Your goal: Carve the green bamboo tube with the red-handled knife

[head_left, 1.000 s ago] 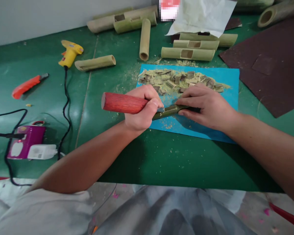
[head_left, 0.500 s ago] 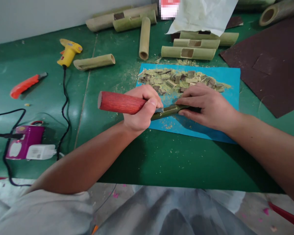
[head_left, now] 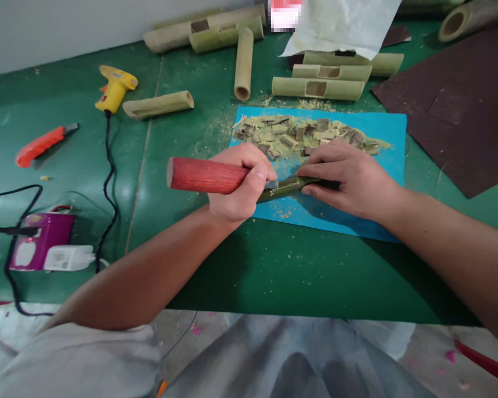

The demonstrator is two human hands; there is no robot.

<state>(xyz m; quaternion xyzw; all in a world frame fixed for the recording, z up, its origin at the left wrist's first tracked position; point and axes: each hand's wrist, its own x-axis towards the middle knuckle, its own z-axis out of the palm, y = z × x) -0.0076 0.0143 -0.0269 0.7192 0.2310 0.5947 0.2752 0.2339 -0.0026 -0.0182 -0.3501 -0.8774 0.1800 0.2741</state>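
Observation:
My left hand (head_left: 240, 182) is closed around a chisel (head_left: 207, 175) with a thick red wooden handle. Its short metal blade meets a slim dark green bamboo piece (head_left: 284, 187) that has a pale cut along its top. The far end of that piece is gripped by my right hand (head_left: 344, 174), thumb below and fingers above. Both hands are over a blue sheet (head_left: 388, 210), where bamboo chips and shavings (head_left: 290, 135) are heaped just beyond my fingers.
Bamboo tubes with cut-out windows (head_left: 317, 88) lie behind the sheet. On the left are a yellow glue gun (head_left: 114, 91), an orange utility knife (head_left: 41, 146) and a purple power adapter (head_left: 41, 240) with black cords. A dark brown board (head_left: 460, 110) covers the right side.
The chisel and my left hand have shifted very slightly right along the bamboo. My right hand keeps its hold, and the whole view has drifted a little.

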